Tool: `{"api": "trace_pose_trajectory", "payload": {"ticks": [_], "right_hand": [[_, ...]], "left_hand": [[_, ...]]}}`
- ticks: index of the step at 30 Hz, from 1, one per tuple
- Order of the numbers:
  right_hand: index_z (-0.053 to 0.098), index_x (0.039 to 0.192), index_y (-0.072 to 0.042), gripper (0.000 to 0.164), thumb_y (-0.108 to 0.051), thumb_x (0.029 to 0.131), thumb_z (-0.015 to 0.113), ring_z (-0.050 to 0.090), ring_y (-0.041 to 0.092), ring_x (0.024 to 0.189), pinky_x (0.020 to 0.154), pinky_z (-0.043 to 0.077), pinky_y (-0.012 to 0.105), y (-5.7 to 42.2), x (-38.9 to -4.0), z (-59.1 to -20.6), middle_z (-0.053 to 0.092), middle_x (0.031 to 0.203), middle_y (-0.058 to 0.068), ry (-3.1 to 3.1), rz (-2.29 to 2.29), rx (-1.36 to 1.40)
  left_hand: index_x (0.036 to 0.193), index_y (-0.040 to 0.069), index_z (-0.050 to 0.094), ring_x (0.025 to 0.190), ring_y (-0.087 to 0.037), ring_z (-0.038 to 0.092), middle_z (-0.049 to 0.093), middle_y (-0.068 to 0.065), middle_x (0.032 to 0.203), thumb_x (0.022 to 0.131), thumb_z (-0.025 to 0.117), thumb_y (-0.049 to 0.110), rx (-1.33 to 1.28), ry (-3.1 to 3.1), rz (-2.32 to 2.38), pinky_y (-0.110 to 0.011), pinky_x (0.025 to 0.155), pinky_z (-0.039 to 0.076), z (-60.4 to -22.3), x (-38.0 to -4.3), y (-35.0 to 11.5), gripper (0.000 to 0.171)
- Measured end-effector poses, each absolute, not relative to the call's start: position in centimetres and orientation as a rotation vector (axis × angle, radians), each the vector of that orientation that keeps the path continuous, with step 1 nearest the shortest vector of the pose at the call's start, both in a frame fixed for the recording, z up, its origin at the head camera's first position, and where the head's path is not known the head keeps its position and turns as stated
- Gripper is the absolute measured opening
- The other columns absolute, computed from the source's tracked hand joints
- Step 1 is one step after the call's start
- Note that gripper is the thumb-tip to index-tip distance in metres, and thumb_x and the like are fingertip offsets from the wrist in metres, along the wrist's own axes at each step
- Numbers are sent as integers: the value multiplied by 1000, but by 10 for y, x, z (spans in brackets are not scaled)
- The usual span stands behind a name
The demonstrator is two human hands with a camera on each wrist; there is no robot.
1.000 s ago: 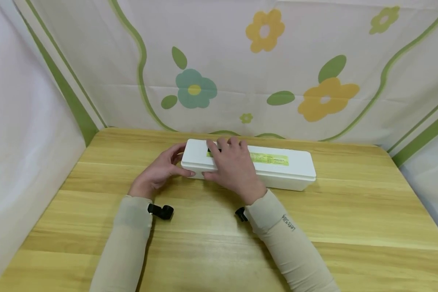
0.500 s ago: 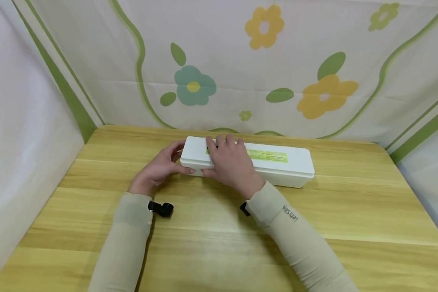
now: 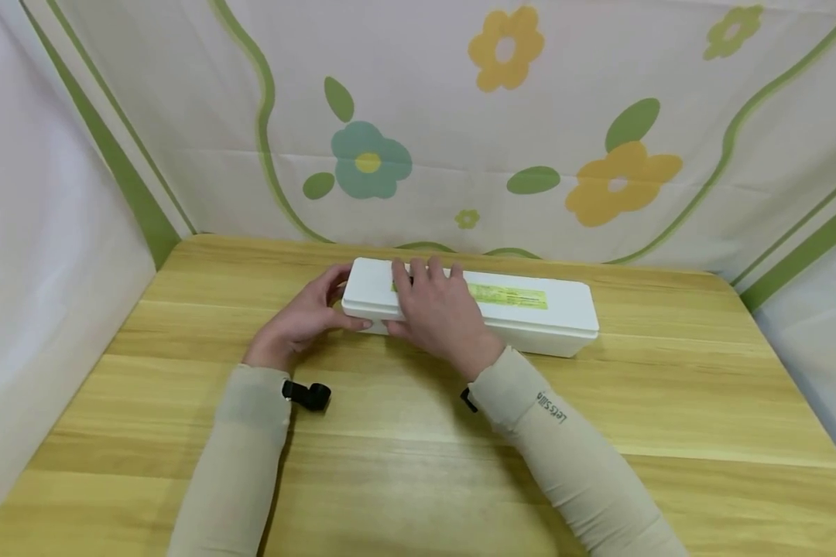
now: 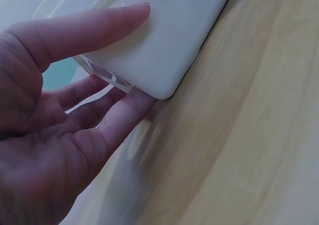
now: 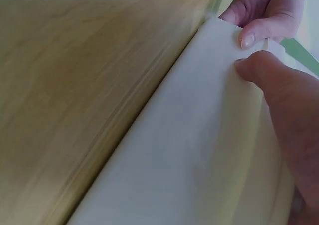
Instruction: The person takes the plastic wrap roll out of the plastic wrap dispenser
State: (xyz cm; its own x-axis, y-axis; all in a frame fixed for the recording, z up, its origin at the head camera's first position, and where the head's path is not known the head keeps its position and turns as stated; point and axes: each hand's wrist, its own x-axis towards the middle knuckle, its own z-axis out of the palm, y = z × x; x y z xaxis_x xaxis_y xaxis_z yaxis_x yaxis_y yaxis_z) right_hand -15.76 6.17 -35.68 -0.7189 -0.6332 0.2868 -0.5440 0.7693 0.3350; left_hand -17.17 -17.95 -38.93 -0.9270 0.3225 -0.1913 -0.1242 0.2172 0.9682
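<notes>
A long white lidded box with a yellow-green label sits near the back of the wooden table. At its left end my left hand grips it, the thumb on the front wall and the fingers round the end. My right hand holds the box left of its middle, fingers bent over the lid and thumb low on the front side. In the left wrist view the left thumb lies along the white wall, with a finger under the corner. Both thumbs are close together in the right wrist view, where the right thumb presses the wall.
The wooden table extends in front of the box and to both sides. A flower-printed cloth hangs just behind the back edge, and white cloth flanks the left side. A black wrist camera sits at the left cuff.
Both hands keep their hold on the box, and the lid looks closed throughout. The right forearm has swung slightly outward. The whole head view has shifted a little.
</notes>
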Motion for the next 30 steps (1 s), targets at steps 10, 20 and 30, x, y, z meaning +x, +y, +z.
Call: {"api": "trace_pose_trajectory", "payload": {"ticks": [10,20,30], "right_hand": [[55,149,1,81,-66,103,56,72,36,109,83,64,53,64,-160,-356,72,124,18,-2513,-390,940],[50,156,-6,87,-74,101,55,68,37,122,89,62,53,68,-162,-354,70,133,18,-2629,-287,939],[54,154,-12,88,-81,98,52,67,35,125,88,63,51,68,-164,-356,69,136,14,-2612,-193,896]], "left_hand": [[163,14,38,151,-30,41,42,-6,167,82,87,-6,180,2149,1765,-40,115,44,-390,-172,-179,97],[165,11,35,158,-32,34,38,-9,170,82,88,-6,172,2160,1758,-52,127,33,-392,-170,-178,100],[164,10,35,156,-33,36,40,-11,168,82,88,-6,197,2169,1738,-52,126,33,-391,-170,-182,99]]}}
